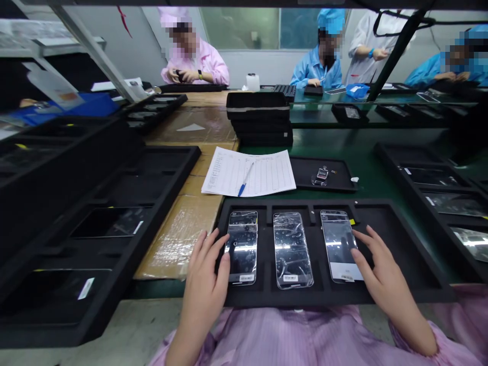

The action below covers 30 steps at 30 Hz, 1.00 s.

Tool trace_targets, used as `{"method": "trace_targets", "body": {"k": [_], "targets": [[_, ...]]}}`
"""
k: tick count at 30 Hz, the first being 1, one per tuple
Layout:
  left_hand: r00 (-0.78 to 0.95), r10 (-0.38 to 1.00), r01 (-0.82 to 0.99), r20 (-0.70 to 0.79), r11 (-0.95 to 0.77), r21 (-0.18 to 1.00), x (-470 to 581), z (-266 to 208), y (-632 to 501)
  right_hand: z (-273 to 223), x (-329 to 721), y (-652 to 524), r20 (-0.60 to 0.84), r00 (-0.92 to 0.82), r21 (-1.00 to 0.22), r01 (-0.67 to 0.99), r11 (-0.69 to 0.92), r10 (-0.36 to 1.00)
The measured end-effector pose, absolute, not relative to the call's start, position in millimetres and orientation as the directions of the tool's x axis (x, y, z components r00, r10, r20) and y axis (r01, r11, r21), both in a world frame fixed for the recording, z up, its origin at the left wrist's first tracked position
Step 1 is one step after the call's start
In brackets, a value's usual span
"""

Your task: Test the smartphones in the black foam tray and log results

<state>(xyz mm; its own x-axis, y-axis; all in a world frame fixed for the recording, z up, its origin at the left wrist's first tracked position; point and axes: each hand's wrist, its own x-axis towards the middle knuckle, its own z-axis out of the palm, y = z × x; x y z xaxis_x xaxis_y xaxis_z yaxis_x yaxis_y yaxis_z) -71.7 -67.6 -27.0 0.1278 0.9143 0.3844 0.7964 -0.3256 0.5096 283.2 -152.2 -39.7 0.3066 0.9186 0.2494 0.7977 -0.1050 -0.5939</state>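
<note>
Three smartphones lie in the compartments of a black foam tray (263, 300) in front of me. My left hand (206, 269) rests at the left edge of the left smartphone (243, 254), fingers stretched out. The middle smartphone (292, 249) has a wrinkled clear film and a white label at its lower end; neither hand touches it. My right hand (381, 264) is open at the right edge of the right smartphone (337, 249), its thumb and fingertips touching or very near the lit screen. A yellow tab (352, 222) sticks out beside that phone.
Beyond the tray lie printed sheets (221, 175) with a blue pen (246, 180) and a shallow black tray (343, 178). Stacked black trays (259, 119) stand behind. More phone trays flank me at left (125, 264) and right (412, 157). Several people work across the bench.
</note>
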Motion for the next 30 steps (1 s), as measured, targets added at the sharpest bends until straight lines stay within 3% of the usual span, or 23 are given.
{"method": "trace_targets", "body": {"k": [30], "targets": [[0.126,0.922,0.8,0.365,-0.312,0.513,-70.7,-27.2,-66.6,-37.3,282.9,-152.9,0.215,0.338,-0.594,0.79,-0.152,0.916]]}}
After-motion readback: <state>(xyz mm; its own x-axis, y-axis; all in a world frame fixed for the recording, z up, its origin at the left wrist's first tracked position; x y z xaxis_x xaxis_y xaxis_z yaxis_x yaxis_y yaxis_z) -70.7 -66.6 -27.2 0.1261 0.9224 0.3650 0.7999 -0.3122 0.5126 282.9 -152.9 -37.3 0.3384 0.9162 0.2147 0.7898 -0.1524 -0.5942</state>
